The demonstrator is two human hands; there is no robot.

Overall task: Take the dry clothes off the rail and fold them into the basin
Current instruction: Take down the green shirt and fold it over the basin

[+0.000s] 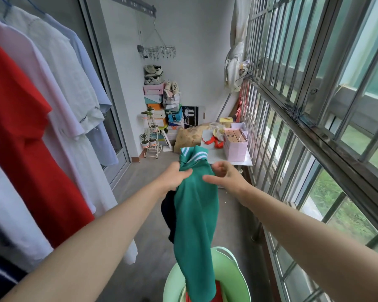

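Currently, well left of the grip, a red shirt (26, 149) and several pale garments hang in a row; their rail is out of view.

The left hand (175, 175) grips the green shirt (196, 214), its fingers curled round a bunch of cloth just below the striped collar (194, 153). A dark cloth (168, 212) hangs below this grip, partly behind the shirt; what it is cannot be told.

The shirt hangs free from the grip in one long fold, and its hem reaches into the basin. It looks like light, soft knit: limp, not fragile, unlikely to slip, but it will sag and twist wherever it is not supported.

The right hand (223, 173) sits just right of the grip, thumb laid toward the cloth and fingers loosely curled. Whether it pinches the cloth cannot be told.

Recommended hold: one hand at each shoulder seam, either side of the collar, so the body drops flat for folding.

The basin (236, 277) stands directly below the grip, with something red already inside.
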